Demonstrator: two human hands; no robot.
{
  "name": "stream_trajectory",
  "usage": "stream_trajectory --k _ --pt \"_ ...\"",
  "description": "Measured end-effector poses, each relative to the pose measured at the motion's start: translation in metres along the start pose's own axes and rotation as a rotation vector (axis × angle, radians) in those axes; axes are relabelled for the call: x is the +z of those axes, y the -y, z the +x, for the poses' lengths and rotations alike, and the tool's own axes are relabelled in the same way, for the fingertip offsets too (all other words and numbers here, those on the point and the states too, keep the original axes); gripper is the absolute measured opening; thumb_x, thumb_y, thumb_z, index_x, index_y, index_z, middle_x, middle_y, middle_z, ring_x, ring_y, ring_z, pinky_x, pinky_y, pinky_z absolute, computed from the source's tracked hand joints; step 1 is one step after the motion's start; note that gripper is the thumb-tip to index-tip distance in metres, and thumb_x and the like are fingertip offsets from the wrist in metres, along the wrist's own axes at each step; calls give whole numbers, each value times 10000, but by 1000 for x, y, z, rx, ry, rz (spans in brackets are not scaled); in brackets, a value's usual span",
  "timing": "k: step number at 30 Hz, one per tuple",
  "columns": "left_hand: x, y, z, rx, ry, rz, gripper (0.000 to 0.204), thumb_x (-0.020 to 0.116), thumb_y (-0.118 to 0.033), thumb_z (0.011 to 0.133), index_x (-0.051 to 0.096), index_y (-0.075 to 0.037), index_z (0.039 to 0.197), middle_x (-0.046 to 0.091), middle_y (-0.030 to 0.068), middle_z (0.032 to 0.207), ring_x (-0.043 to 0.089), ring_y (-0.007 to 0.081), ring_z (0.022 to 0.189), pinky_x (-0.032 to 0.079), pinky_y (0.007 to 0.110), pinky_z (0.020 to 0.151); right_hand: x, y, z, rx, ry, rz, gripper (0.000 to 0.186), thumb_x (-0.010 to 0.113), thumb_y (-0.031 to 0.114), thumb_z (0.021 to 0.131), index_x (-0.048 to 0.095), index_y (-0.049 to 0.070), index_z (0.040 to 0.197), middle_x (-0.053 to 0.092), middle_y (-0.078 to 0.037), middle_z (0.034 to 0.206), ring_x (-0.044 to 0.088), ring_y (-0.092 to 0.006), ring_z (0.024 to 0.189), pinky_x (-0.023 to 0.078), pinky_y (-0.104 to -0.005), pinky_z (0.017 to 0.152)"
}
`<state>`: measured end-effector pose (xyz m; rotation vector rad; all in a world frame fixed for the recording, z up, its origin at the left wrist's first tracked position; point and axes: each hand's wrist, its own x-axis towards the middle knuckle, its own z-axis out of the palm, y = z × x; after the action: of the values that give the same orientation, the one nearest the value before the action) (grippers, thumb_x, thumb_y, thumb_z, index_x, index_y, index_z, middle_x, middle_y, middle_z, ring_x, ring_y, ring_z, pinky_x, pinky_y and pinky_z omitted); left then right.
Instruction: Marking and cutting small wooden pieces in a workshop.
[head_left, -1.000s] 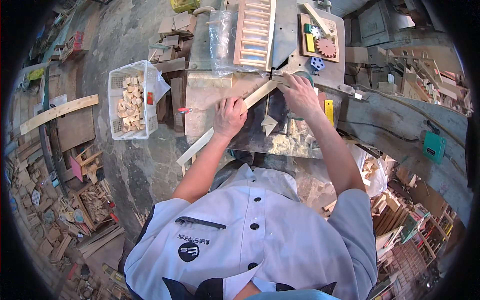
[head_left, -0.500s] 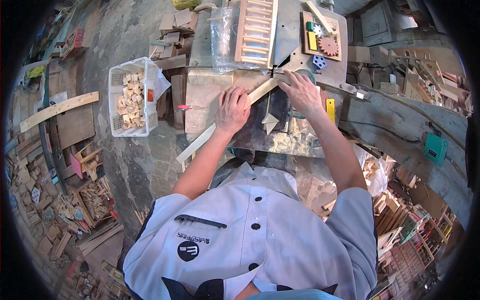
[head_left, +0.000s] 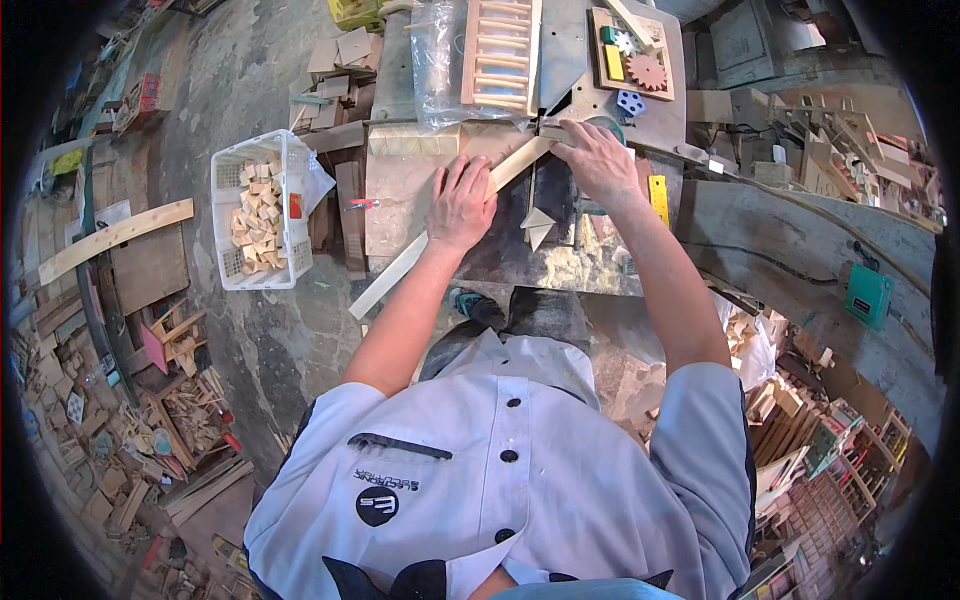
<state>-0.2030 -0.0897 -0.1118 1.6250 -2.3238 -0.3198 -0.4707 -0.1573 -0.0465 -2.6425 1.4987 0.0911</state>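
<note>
My left hand [head_left: 459, 203] grips a long pale wooden strip [head_left: 385, 282] that lies diagonally across the machine table [head_left: 400, 180]. My right hand [head_left: 600, 168] is at the strip's upper end, fingers curled onto it beside a dark slot; its fingertips partly hide what is there. Below that end lie small triangular offcuts [head_left: 536, 226] and sawdust [head_left: 585, 262]. A row of pale wood blocks [head_left: 414, 140] lines the table's middle left. A small red-handled tool [head_left: 362, 203] rests at the left edge, and a yellow strip with holes [head_left: 658, 200] lies right of my right hand.
A slatted wooden rack [head_left: 500, 50] beside plastic wrap, and a board with toy gears [head_left: 635, 80] sit at the table's back. A white crate [head_left: 302, 260] of wood blocks stands left. A worn bench [head_left: 800, 240] with a green box [head_left: 868, 295] runs along the right; scrap wood [head_left: 180, 420] crowds both sides.
The table and both hands appear slightly higher in the picture as the view shifts. My left hand stays on the strip, my right at its upper end. A shoe has come into sight below the table.
</note>
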Motion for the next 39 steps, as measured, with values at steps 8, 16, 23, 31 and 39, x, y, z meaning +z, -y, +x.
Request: stream_trajectory --k 8,16,23,31,39 --pt "3 6 28 12 -23 7 493 784 -229 855 618 -84 1296 562 34 1498 476 279 1432 363 541 1189 -3 -16 24 29 24 -15 392 634 104 936 724 234 1294 580 -63 1421 565 -233 1343 467 -366 1116" --pt "9 15 49 26 -25 13 522 797 -246 847 626 -78 1310 560 39 1486 472 288 1424 363 564 1190 -9 -27 41 39 40 -10 404 630 88 931 719 255 1287 588 -43 1406 564 -221 1353 463 -376 1123" --pt "8 17 67 43 -61 -2 505 806 -212 833 622 -72 1283 567 51 1475 498 300 1401 376 560 1172 -5 -38 54 51 23 -27 398 627 101 921 721 275 1266 595 -43 1392 572 -218 1338 464 -377 1111" --pt "6 14 51 52 -62 -9 504 802 -213 830 623 -66 1277 568 59 1470 497 311 1402 376 557 1167 0 -27 40 58 -22 -12 359 615 130 926 740 251 1240 611 -55 1304 591 -222 1284 466 -380 1086" --pt "5 6 11 50 -51 7 536 808 -239 818 634 -66 1294 570 63 1477 486 308 1417 376 569 1167 10 -2 10 70 -122 114 353 609 96 908 734 150 1234 587 -71 1417 550 -255 1344 437 -395 1116"
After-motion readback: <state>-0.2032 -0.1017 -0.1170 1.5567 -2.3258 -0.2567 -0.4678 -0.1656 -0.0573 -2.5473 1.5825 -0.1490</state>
